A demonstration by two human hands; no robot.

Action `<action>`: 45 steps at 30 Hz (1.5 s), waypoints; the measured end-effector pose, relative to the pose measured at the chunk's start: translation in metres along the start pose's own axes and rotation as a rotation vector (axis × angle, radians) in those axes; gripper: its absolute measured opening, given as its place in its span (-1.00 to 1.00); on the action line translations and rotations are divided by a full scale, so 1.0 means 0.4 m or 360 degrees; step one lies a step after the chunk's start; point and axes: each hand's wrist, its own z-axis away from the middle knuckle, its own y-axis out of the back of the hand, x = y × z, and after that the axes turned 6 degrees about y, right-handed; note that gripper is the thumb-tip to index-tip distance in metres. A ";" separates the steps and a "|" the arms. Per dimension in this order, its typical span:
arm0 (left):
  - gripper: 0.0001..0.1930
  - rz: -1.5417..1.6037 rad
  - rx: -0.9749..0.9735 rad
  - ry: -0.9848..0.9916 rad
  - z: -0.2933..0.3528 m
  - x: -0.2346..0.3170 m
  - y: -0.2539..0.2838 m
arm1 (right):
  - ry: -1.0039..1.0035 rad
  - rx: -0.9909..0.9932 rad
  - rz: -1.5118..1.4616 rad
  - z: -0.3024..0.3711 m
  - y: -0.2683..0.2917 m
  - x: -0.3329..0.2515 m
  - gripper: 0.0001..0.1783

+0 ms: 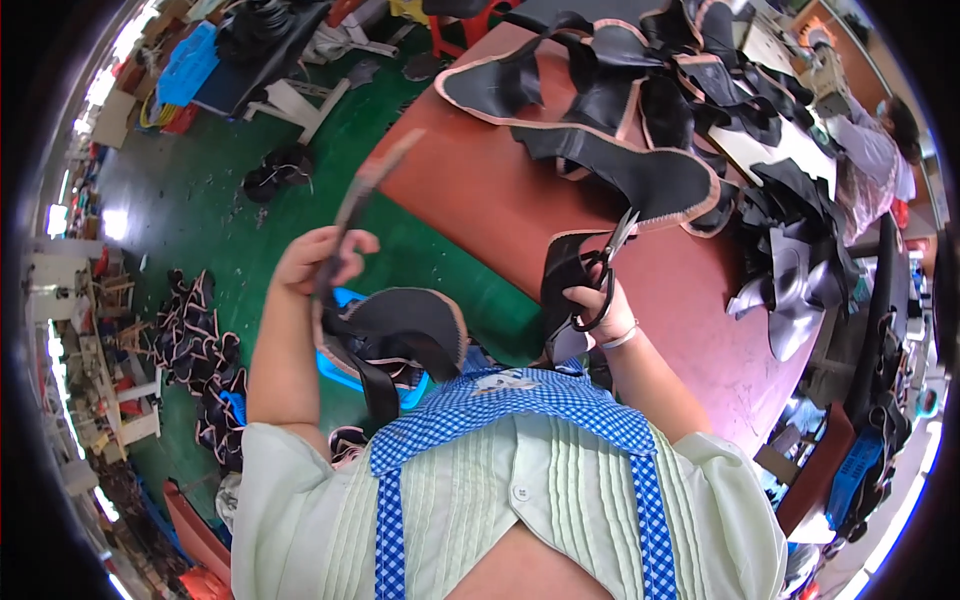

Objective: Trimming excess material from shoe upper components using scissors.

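A black, pale-edged strip (pixel 347 212), blurred, rises left of the bench (pixel 700 290); my left grip (pixel 325 260) looks loosely curled round it, forearm (pixel 284 355) upright. At the bench's near edge, my right grip (pixel 608 305) is wrapped round scissors (pixel 607 268), blades up, beside a dark piece (pixel 560 272). Trimming seems in hand; from here, I judge the next move calls for steadying the strip.

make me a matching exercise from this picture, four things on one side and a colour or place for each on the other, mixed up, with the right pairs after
Things:
1. scissors
2. table
3. floor
4. apron

Colour or place:
A. green
B. blue and white checks
C. in the person's right hand
D. reddish brown

Right pairs: 1-C, 2-D, 3-A, 4-B
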 end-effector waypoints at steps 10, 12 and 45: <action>-0.67 0.0512 0.0135 0.0238 -0.271 -0.291 -0.160 | -0.0046 -0.0405 0.0160 -0.020 -0.124 0.060 -0.73; -0.70 0.0501 0.0259 0.0293 -0.259 -0.257 -0.177 | -0.0178 -0.0131 0.0484 0.016 -0.089 0.024 -0.81; -0.79 -0.0144 0.1121 -0.0304 0.045 -0.207 -0.156 | 0.1049 0.0483 0.2936 -0.327 -0.149 -0.015 -0.28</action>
